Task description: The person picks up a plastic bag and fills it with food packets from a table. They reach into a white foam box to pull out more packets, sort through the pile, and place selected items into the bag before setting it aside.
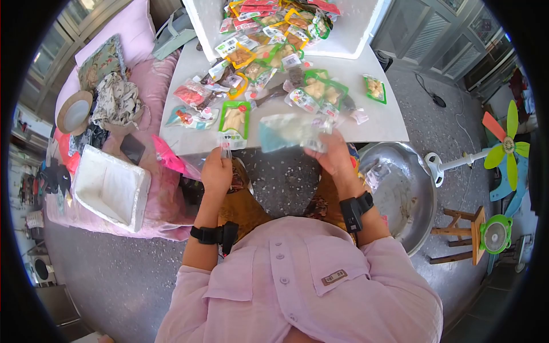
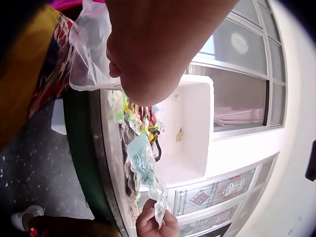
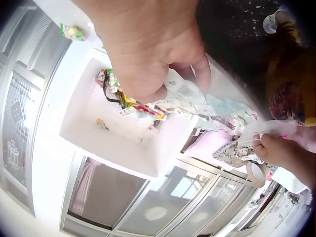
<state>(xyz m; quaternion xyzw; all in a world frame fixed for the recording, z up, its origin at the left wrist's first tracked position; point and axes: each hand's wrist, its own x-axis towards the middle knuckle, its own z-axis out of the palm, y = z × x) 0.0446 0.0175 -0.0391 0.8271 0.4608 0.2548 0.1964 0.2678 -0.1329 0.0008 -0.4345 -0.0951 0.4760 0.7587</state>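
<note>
My right hand pinches one end of a clear and pale-teal plastic packet, which stretches leftward above the table's front edge and is blurred in the head view. The packet's teal printed part shows in the left wrist view. My left hand grips a translucent plastic bag at the near table edge; in the right wrist view the bag spreads around its fingers. Just beyond the left hand lies a green-edged food packet with pale pieces inside.
Several food packets cover the white table, before a white foam box holding more. A metal basin stands at the right, near a fan. At left, a small foam box rests on a pink-covered bed.
</note>
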